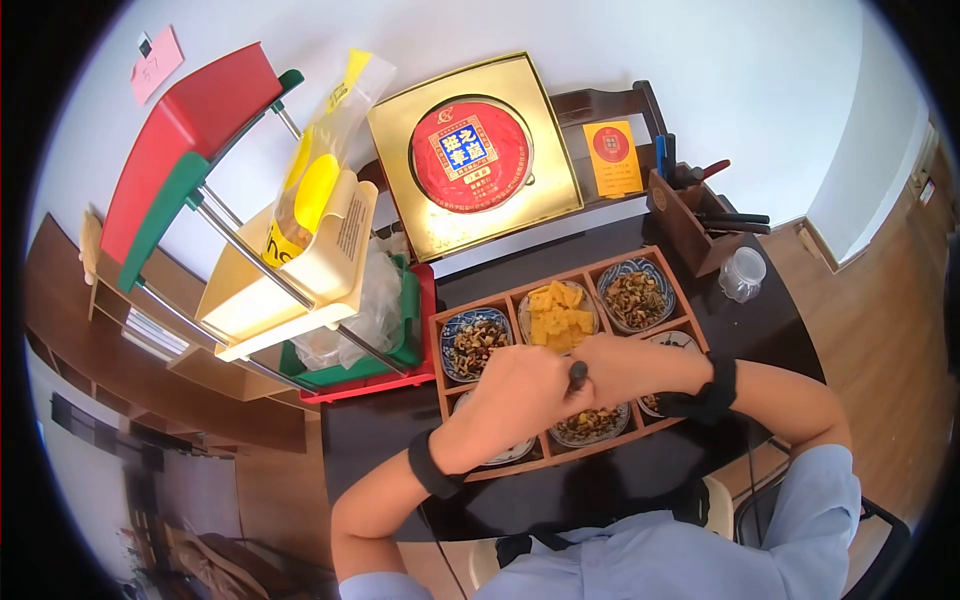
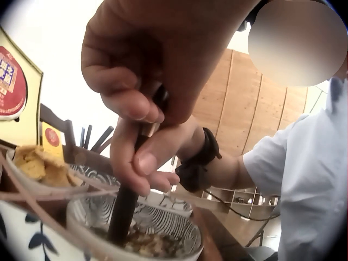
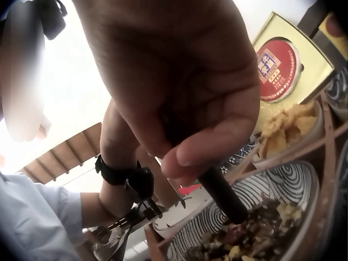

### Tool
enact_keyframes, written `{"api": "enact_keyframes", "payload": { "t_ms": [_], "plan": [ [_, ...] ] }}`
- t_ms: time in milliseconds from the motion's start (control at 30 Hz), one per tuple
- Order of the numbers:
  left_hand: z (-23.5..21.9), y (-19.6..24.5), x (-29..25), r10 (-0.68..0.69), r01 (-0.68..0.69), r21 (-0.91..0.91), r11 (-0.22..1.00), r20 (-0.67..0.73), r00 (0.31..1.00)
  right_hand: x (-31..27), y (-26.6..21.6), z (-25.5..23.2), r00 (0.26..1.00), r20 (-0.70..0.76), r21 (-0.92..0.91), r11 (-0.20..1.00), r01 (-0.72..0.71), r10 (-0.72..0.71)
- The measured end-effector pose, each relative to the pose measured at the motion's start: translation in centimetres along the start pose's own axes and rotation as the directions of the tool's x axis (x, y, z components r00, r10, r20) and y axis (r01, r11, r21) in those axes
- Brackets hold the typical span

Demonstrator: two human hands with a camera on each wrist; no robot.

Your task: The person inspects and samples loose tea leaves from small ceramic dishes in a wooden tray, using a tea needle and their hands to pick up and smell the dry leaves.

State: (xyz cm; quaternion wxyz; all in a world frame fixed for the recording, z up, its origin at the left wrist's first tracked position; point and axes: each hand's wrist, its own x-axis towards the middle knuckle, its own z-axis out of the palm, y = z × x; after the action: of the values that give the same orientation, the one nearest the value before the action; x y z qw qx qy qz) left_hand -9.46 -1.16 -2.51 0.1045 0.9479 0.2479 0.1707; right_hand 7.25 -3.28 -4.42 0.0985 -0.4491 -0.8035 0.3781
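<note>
Both hands meet over a wooden tray (image 1: 545, 462) divided into compartments, each with a small bowl. A dark stick (image 2: 124, 215) with a metallic band stands tilted between them. My left hand (image 1: 515, 390) grips its upper part, and my right hand (image 1: 635, 368) has its fingers curled round it lower down. The stick's lower end reaches down over a blue-and-white swirl-patterned bowl (image 3: 261, 187) of chopped, dark mixed bits (image 3: 255, 231). Behind the hands, a bowl holds yellow pieces (image 1: 558, 315). Two more bowls of dark mixed bits (image 1: 480, 343) flank it. The hands partly cover the front row.
A gold box (image 1: 400, 120) with a red round pack stands behind the tray. To the left rises a tiered rack (image 1: 285, 285) with a plastic bag (image 1: 315, 175). At right are a wooden holder (image 1: 690, 225) with pens and a clear plastic jar (image 1: 742, 274).
</note>
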Motion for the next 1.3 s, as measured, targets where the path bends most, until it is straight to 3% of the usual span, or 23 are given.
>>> {"api": "enact_keyframes", "payload": {
  "t_ms": [33,100,233,300,333,400,433,500,600,700,833,900,1033,1100,1133,1233,1300],
  "plan": [
    [0.0,0.0,0.0,0.001,-0.001,0.0,1.0,-0.001,1.0,0.0,-0.1,-0.1,1.0,0.0,-0.001,1.0,-0.001,0.001],
    [-0.2,0.1,0.4,-0.037,0.037,0.021,0.999,0.01,0.999,-0.1,-0.7,-0.9,0.992,0.083,0.186,0.977,-0.105,0.091],
    [-1.7,0.9,0.4,-0.017,0.017,0.032,0.999,-0.009,1.0,-0.5,-1.6,-1.5,0.994,0.076,0.125,0.989,-0.085,0.075],
    [-1.5,0.8,0.3,0.01,-0.01,-0.003,1.0,-0.024,1.0,-0.1,-0.5,-0.7,0.998,0.034,0.043,0.997,0.057,-0.058],
    [-0.8,0.5,0.2,0.011,-0.011,-0.004,1.0,-0.024,1.0,-0.2,-0.5,-0.5,0.998,0.033,0.042,0.998,0.056,-0.057],
    [0.8,-0.2,0.1,-0.015,0.014,0.018,1.0,0.007,1.0,-0.3,-0.4,-0.3,0.984,0.113,0.253,0.954,-0.161,0.136],
    [0.6,-0.1,0.2,-0.012,0.012,0.019,1.0,0.005,1.0,-0.3,-0.5,-0.6,0.984,0.111,0.251,0.955,-0.161,0.137],
    [0.0,0.2,0.3,0.013,-0.013,0.012,1.0,-0.006,1.0,-0.2,-1.1,-1.3,0.995,0.076,-0.042,0.998,-0.057,0.06],
    [-1.4,0.9,0.5,-0.001,0.002,0.015,1.0,-0.026,1.0,-0.7,-2.0,-2.1,0.996,0.065,0.079,0.995,-0.062,0.057],
    [0.5,-0.1,0.1,0.001,-0.001,0.0,1.0,0.015,1.0,-0.2,-0.8,-0.6,0.992,0.081,0.199,0.973,-0.115,0.101],
    [0.0,0.2,0.2,0.0,0.0,0.006,1.0,0.011,1.0,-0.1,-1.0,-1.3,0.992,0.094,0.012,0.996,-0.09,0.088],
    [-1.5,1.1,0.6,-0.015,0.017,0.063,0.998,-0.036,0.999,-0.6,-2.1,-2.3,0.994,0.08,0.114,0.99,-0.081,0.072],
    [-0.6,0.5,0.4,0.003,0.001,0.068,0.998,-0.049,0.999,0.0,-1.0,-1.2,0.997,0.051,0.065,0.996,-0.055,0.051],
    [0.9,-0.1,0.3,-0.058,0.058,0.036,0.998,0.008,0.998,0.2,0.2,-0.3,0.992,0.096,0.238,0.966,-0.1,0.079],
    [0.7,-0.1,0.4,-0.056,0.056,0.037,0.998,0.007,0.998,0.0,-0.2,-0.7,0.992,0.094,0.236,0.966,-0.1,0.08],
    [-0.4,0.4,0.7,-0.006,0.006,-0.005,1.0,-0.016,1.0,-0.3,-1.0,-1.7,0.993,0.059,0.082,0.991,-0.105,0.1],
    [-0.9,0.8,0.9,0.014,-0.016,-0.031,0.999,-0.051,0.999,-0.3,0.2,-1.4,1.0,-0.003,-0.126,0.992,0.006,-0.007]
  ]
}}
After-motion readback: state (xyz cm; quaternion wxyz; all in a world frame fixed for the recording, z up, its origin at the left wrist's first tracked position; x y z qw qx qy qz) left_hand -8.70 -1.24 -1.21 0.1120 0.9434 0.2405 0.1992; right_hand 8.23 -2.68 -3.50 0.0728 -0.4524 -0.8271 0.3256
